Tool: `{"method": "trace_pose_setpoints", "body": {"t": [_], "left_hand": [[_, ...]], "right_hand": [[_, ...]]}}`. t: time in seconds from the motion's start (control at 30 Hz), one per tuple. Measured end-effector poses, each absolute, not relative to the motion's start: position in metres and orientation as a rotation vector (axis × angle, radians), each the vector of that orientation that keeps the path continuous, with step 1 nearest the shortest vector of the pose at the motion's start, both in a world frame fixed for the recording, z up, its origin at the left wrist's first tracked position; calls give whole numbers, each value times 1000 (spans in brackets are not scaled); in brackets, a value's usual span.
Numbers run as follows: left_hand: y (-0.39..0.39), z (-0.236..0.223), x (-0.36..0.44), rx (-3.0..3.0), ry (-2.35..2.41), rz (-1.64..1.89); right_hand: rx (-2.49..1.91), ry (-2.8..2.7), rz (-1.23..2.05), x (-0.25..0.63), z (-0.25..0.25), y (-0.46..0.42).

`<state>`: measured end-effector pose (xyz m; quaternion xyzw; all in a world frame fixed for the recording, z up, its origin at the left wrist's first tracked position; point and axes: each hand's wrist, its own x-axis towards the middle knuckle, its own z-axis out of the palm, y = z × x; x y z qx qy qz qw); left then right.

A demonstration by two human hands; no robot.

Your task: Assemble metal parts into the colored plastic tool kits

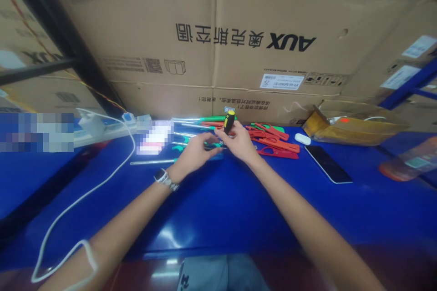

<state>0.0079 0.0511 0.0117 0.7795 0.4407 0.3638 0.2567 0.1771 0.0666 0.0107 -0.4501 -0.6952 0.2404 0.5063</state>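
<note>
My right hand [241, 143] is closed round a screwdriver with a yellow and black handle [230, 121]; the handle points up and its lower end is hidden by my fingers. Close by on the left, my left hand [195, 153] has its thumb and fingers apart, with a gap between them and nothing plainly held. Beneath and behind both hands lie several long metal-shafted tools with green handles [215, 118], partly covered by the hands. Several red plastic clips [279, 144] are piled just right of my right hand.
A dark phone [328, 164] and a white earbud case [302, 139] lie right on the blue table [218, 218]. Farther right are an open brown carton [355, 127] and a bottle [409, 161]. A white cable [99, 186] crosses the left side. Cardboard boxes [218, 9] stand behind.
</note>
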Motion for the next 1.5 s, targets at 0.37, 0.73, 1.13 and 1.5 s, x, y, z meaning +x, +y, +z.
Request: {"method": "trace_pose_setpoints", "body": {"t": [0.37, 0.73, 1.13, 1.5], "left_hand": [[57, -1, 26, 1875, 1071, 1104], [54, 3, 14, 2034, 1003, 975], [54, 1, 26, 1904, 1137, 1187], [50, 3, 20, 2015, 999, 1016]], "right_hand": [[-1076, -1669, 632, 180, 20, 60], [-891, -1607, 918, 185, 24, 60], [-1006, -1520, 713, 183, 18, 56], [-886, -1598, 1039, 188, 21, 54]]}}
